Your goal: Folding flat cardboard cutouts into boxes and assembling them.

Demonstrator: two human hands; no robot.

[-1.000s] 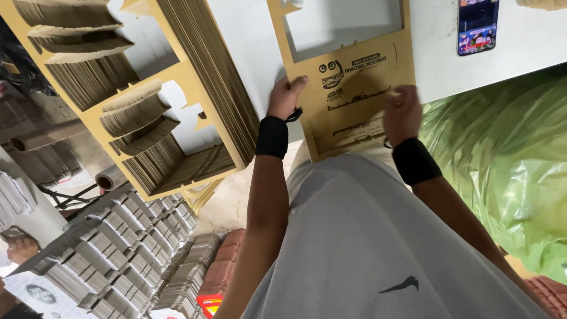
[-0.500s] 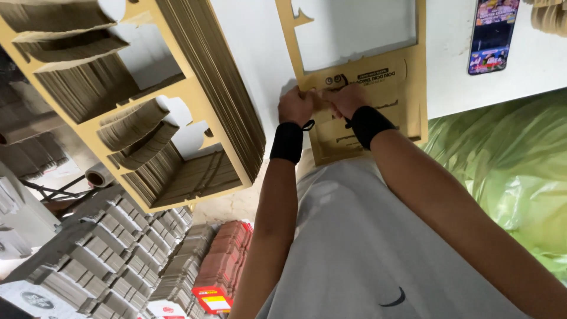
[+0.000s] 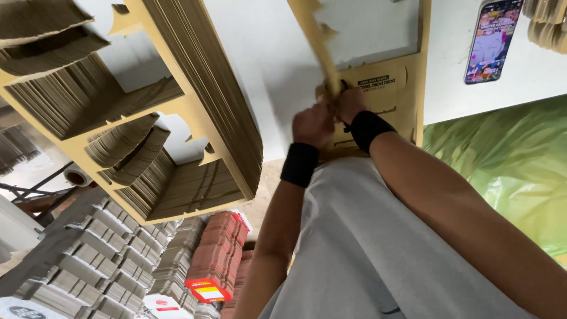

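Note:
A flat tan cardboard box blank with a cut-out window lies on the white table in front of me. My left hand and my right hand are close together at its near edge, both gripping a raised side flap of the blank that stands up at a slant. Each wrist wears a black wristband. My fingers are closed on the cardboard.
A thick stack of die-cut cardboard blanks lies on the table at the left. A phone with a lit screen rests at the upper right. Green plastic sheeting hangs at the right. Stacks of folded boxes stand on the floor at the lower left.
My hands, spread apart on the blank a second ago, have come together at its near left edge. The side flap has been lifted upright.

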